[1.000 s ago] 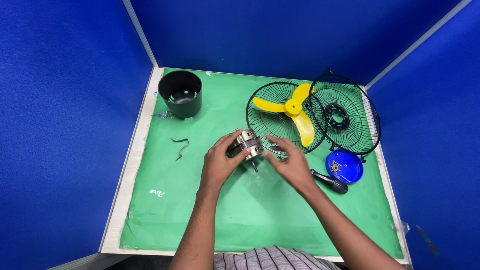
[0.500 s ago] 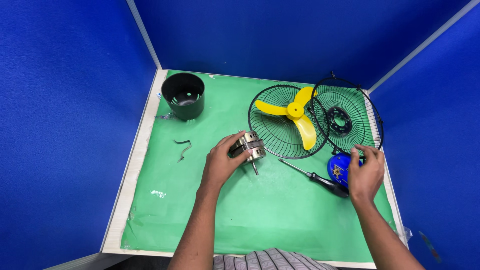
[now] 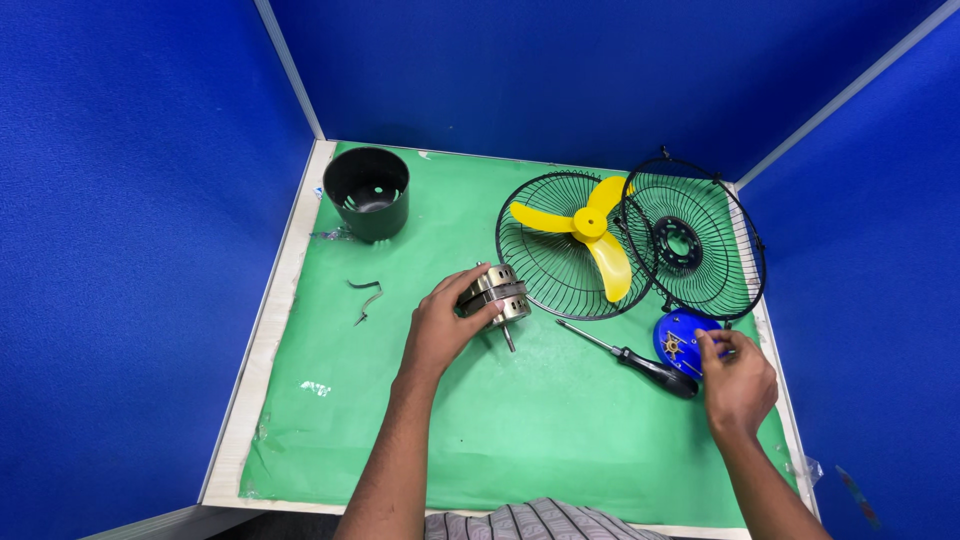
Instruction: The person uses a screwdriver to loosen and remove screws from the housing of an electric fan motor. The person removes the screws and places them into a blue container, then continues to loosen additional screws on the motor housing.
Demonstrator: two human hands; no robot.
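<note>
My left hand grips a round metal fan motor with a short shaft, holding it just above the green mat near the middle. My right hand is at the right edge, fingertips reaching into a small blue dish that holds small parts; whether the fingers pinch anything is hidden. A black-handled screwdriver lies on the mat between the two hands.
A black cylindrical housing stands at the back left. Two black wire fan guards lie at the back right, a yellow fan blade resting on the left one. A small bent metal clip lies left of the motor. Blue walls surround the table.
My right hand left the motor, moved right to the blue dish, and now dips its fingers into it. My left hand keeps holding the motor in nearly the same place.
</note>
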